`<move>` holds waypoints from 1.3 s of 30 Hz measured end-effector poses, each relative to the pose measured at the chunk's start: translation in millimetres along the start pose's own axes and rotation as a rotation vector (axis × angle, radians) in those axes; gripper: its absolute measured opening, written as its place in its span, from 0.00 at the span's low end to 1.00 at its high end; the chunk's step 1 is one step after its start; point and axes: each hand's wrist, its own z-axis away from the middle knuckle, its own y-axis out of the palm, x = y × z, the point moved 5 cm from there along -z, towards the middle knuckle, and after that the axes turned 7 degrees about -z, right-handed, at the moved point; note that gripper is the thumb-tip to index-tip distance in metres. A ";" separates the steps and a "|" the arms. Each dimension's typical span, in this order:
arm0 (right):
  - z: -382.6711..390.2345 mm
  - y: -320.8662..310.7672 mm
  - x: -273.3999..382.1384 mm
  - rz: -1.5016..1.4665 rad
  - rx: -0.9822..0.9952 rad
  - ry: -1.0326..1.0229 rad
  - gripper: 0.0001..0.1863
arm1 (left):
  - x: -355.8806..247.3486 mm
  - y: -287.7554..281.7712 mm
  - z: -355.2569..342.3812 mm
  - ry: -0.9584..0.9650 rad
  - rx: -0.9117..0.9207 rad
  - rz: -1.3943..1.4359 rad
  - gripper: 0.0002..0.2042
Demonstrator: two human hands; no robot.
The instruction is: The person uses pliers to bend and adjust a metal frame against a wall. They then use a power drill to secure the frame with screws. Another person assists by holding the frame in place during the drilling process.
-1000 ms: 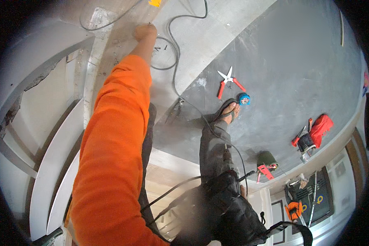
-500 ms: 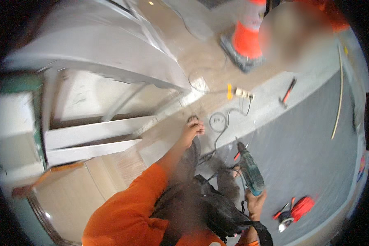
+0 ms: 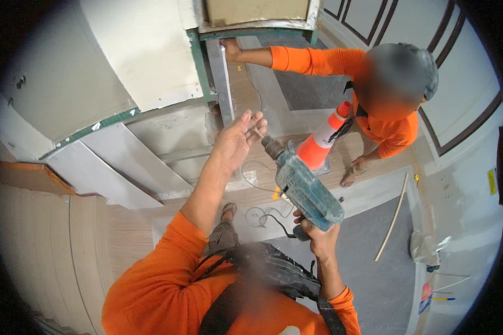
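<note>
My right hand (image 3: 317, 239) grips the handle of a teal power drill (image 3: 302, 187) that points up and to the left. My left hand (image 3: 237, 138) is raised with its fingers spread, just left of the drill's chuck (image 3: 272, 147), and pinches what looks like a small screw. Both sleeves are orange. Ahead stands a metal frame post (image 3: 222, 78) between white curved panels.
A co-worker in an orange shirt (image 3: 385, 100) crouches at the upper right, one hand on the metal post's top. An orange traffic cone (image 3: 322, 139) stands by them. A cable (image 3: 260, 215) lies coiled on the floor, and a thin rod (image 3: 394, 218) lies on grey matting.
The view has swung from the floor up to the frame. My left hand has risen from the floor to the drill's tip, and the drill has come up with my right hand.
</note>
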 end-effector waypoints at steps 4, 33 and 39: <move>-2.1 25.5 29.8 -0.036 -0.033 -0.052 0.25 | -25.1 28.0 7.9 0.068 0.081 0.003 0.12; -57.0 135.4 85.0 0.162 0.039 -0.240 0.20 | -117.0 34.9 -52.0 0.163 0.240 0.287 0.11; -99.4 149.8 95.9 0.368 -0.021 -0.478 0.15 | -120.5 43.8 -112.7 0.239 0.368 0.459 0.14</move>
